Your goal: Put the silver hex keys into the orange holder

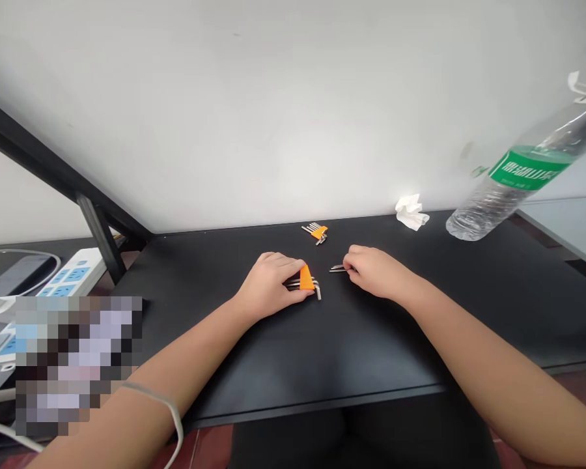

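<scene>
My left hand [272, 281] rests on the black table [351, 339] with its fingers closed round an orange holder of hex keys [306, 279]; the metal key ends stick out to the right. A little to the right, my right hand [375, 271] pinches a loose hex key [336, 268] that lies flat on the table and points left. Further back near the wall lies a second orange hex key set [316, 232], untouched.
A crumpled white tissue [411, 212] lies at the back right. A clear water bottle with a green label [520, 176] stands at the right. A white power strip [73, 273] and cables sit off the table to the left.
</scene>
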Demonstrator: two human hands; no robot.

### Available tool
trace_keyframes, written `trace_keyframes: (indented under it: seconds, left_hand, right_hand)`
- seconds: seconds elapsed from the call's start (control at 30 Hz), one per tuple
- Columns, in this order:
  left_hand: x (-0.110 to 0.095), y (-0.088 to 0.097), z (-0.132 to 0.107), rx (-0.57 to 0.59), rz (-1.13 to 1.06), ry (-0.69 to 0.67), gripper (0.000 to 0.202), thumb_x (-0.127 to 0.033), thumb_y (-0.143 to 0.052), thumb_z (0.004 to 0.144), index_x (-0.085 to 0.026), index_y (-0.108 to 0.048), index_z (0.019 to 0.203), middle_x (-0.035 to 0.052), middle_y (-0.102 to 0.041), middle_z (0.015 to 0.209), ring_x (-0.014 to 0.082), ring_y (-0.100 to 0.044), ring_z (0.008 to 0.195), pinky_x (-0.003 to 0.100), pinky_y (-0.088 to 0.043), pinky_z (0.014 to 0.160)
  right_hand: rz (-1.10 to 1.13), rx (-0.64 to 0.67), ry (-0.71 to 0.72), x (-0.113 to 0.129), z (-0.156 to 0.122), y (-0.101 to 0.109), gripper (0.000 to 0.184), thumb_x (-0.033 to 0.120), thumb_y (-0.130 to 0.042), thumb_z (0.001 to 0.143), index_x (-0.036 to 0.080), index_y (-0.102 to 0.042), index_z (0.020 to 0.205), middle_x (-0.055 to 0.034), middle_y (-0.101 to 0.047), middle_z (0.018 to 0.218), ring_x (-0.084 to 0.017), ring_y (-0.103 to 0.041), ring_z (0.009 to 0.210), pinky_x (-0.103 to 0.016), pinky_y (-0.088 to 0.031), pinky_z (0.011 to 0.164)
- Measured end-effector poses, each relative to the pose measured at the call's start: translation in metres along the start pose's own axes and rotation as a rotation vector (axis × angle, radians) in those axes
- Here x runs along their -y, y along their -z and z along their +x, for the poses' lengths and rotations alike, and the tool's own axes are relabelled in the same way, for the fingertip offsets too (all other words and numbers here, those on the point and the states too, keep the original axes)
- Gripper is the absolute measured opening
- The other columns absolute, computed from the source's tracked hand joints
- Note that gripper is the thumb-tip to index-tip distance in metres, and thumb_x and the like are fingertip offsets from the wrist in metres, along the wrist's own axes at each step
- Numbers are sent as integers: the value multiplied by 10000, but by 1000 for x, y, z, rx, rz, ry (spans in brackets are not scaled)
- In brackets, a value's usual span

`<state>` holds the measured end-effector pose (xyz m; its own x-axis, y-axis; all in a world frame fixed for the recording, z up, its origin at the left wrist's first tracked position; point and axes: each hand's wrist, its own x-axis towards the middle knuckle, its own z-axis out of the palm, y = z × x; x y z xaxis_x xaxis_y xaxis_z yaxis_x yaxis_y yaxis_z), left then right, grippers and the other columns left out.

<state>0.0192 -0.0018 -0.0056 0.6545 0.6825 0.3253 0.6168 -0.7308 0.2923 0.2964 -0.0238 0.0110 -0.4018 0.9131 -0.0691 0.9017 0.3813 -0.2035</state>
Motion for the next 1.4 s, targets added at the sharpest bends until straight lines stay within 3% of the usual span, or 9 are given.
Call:
trace_keyframes:
  seconds: [0.2, 0.43, 0.97, 1.4]
  left_hand:
    - [1, -1, -1, 1, 1, -14, 269, -410, -771, 845, -247, -697, 1046, -2, -741, 878, 193, -672, 879, 374, -424, 947]
    - [0, -1, -1, -2, -2, -24, 278, -430, -790, 836, -251, -703, 1029, -11, -739, 878, 182, -666, 854, 379, -423, 948]
    - [0, -3, -2, -26, -5, -20, 315, -448, -797, 828, -250, -690, 1047, -15, -729, 856, 188, -671, 846, 380, -432, 944]
    - [-6, 0, -1, -11, -36, -31, 255, -462, -751, 859, -254, -692, 995, -13, -713, 822, 175, -647, 811, 372, -438, 934]
  right_hand:
    - [39, -14, 47, 12, -4, 1, 148, 88, -587, 834, 199, -529, 753, -17, -612, 859, -140, -497, 671, -283, -321, 605]
    - [337, -167, 227, 19, -1, -11, 129, 92, -565, 904, 200, -558, 834, 3, -604, 859, -124, -523, 744, -243, -376, 654]
    - [293, -211, 319, 15, -2, -12, 169, 124, -509, 1006, 187, -644, 928, -36, -610, 946, -141, -545, 765, -278, -417, 681]
    - [297, -179, 299, 24, -8, -6, 215, 108, -482, 1009, 201, -676, 1002, -60, -615, 1011, -152, -561, 775, -291, -434, 706]
